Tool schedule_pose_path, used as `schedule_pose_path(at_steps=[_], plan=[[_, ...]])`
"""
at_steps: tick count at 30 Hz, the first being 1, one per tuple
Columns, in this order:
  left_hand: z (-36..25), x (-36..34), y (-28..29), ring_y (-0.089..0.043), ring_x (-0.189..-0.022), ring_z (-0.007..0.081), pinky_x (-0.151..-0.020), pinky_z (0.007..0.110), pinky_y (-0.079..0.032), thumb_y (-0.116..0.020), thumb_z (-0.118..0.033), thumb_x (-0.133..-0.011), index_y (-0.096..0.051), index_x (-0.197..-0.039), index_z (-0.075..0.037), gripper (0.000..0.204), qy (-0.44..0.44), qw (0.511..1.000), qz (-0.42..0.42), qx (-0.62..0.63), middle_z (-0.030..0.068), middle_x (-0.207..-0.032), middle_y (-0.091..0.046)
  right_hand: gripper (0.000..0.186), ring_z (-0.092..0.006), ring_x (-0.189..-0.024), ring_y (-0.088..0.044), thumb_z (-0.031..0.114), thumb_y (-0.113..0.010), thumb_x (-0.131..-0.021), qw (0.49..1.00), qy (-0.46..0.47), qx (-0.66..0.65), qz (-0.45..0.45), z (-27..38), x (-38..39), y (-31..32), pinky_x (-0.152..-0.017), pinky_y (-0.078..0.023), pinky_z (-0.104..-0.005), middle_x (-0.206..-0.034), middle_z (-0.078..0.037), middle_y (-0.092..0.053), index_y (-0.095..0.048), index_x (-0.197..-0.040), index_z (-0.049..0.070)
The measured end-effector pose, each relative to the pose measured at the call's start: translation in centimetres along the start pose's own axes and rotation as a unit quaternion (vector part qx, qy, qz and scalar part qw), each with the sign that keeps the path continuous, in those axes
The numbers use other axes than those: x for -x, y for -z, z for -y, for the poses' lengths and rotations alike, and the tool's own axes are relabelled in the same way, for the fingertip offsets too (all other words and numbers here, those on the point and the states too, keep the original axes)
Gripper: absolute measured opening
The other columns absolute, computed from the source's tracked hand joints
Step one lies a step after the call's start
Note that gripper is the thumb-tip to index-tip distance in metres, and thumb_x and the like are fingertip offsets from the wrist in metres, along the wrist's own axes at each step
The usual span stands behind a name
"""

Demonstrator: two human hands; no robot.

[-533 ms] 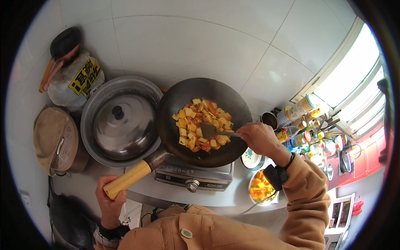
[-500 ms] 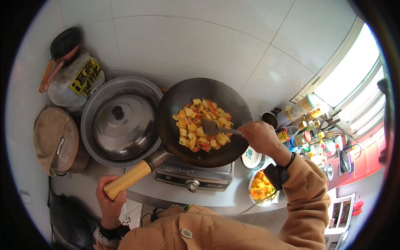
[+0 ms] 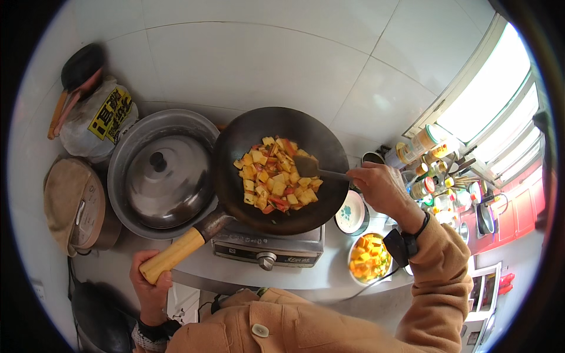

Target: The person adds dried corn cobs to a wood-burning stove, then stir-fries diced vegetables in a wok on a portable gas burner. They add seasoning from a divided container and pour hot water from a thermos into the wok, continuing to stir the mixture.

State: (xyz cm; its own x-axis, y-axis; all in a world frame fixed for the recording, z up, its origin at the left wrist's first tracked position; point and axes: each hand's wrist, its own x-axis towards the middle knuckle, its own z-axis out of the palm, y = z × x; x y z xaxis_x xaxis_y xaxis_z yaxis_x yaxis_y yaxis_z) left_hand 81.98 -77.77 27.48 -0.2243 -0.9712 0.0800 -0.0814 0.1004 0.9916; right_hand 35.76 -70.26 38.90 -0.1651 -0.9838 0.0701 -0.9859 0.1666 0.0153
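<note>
My left hand [image 3: 153, 288] is closed round the end of the wok's wooden handle [image 3: 179, 252]. The dark wok [image 3: 247, 126] rests over the gas stove [image 3: 288, 251], holding cubed yellow vegetable pieces mixed with reddish slices [image 3: 276, 176]. In my right hand [image 3: 382, 187] is the spatula [image 3: 328, 174], gripped by its handle near the wok's right rim. Its blade lies among the right-hand side of the food. Part of the stove is hidden under the wok.
Left of the wok stands a wide grey pot with a domed metal lid [image 3: 168, 188]. A rice cooker [image 3: 88, 212] sits beyond it. At right are a bowl of orange-yellow cubes [image 3: 369, 257], a patterned bowl [image 3: 351, 213] and several seasoning jars [image 3: 424, 188]. A tiled wall rises behind.
The spatula blade has moved up and to the right relative to the food, and my right hand has shifted toward the rim. The whole view has slid slightly; my left hand keeps its hold.
</note>
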Motion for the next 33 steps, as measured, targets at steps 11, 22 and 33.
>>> schedule_pose_path(at_steps=[11,22,33], plan=[[0.3,0.1,0.1,-0.053,-0.083,0.0094,-0.076,0.022,-0.045,-0.069,-0.010,-0.073,-0.054,-0.112,-0.003,0.041,0.003,1.000,-0.010,0.003,0.0032,-0.095,-0.056,0.017,-0.0306,-0.081,-0.065,0.014,-0.062,-0.083,0.999,0.030,-0.029,0.002,1.7,-0.8,-2.3,-0.066,-0.052,-0.0426,-0.088,-0.006,-0.064,-0.069,-0.099,0.015],[0.8,0.0,0.4,-0.054,-0.085,0.0102,-0.078,0.023,-0.045,-0.070,-0.011,-0.074,-0.054,-0.111,-0.002,0.042,0.004,1.000,-0.006,0.006,0.0040,-0.096,-0.056,0.018,-0.0295,-0.080,-0.066,0.014,-0.061,-0.083,0.996,0.015,-0.004,0.083,0.2,0.3,0.8,-0.066,-0.052,-0.0420,-0.085,-0.006,-0.066,-0.071,-0.098,0.012],[2.2,-0.2,0.7,-0.050,-0.056,0.0064,-0.047,0.019,-0.044,-0.067,-0.013,-0.082,-0.049,-0.113,-0.003,0.038,-0.078,0.996,0.003,-0.031,0.0044,-0.088,-0.053,0.014,-0.0318,-0.075,-0.065,0.012,-0.060,-0.085,0.996,0.005,0.004,0.093,0.5,0.9,2.1,-0.064,-0.051,-0.0425,-0.085,-0.007,-0.066,-0.072,-0.092,0.009]])
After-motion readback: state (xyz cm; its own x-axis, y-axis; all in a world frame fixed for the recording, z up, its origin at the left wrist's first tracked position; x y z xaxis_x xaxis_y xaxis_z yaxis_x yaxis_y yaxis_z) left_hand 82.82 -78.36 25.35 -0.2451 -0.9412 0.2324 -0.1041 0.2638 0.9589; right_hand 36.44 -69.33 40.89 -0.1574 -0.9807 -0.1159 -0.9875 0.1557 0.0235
